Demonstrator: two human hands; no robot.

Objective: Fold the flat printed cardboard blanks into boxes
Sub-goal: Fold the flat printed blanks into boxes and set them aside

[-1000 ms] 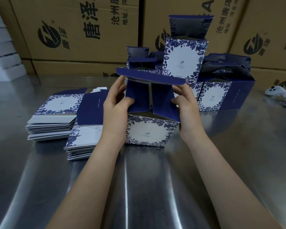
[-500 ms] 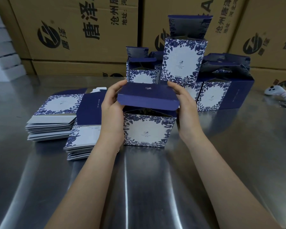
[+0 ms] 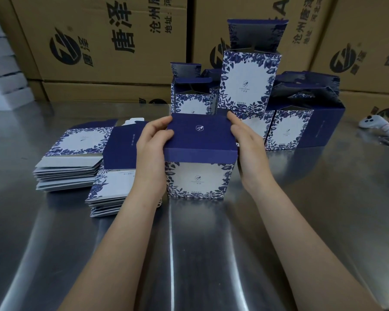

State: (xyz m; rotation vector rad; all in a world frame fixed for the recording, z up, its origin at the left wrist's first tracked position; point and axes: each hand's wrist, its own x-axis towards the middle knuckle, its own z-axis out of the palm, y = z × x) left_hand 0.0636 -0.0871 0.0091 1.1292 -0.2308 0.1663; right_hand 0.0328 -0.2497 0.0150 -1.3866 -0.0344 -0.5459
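Blanks: two stacks of flat blanks, far stack (image 3: pixel 70 160) and near stack (image 3: pixel 112 187), lie left of the left hand.
Left hand (image 3: pixel 152 151): grips the box's left side, thumb on the lid.
Box (image 3: pixel 199 178): between both hands, standing on the table, navy lid (image 3: pixel 200 133) folded down on top.
Right hand (image 3: pixel 250 147): clasps the right side, fingertips at the lid's far corner.
Beyond the hands: folded boxes (image 3: pixel 249 86), clustered; exact count unclear.
Surface: steel table (image 3: pixel 211 254).
Room: brown cartons (image 3: pixel 99 41) behind.
Far right: white controller (image 3: pixel 378 127).
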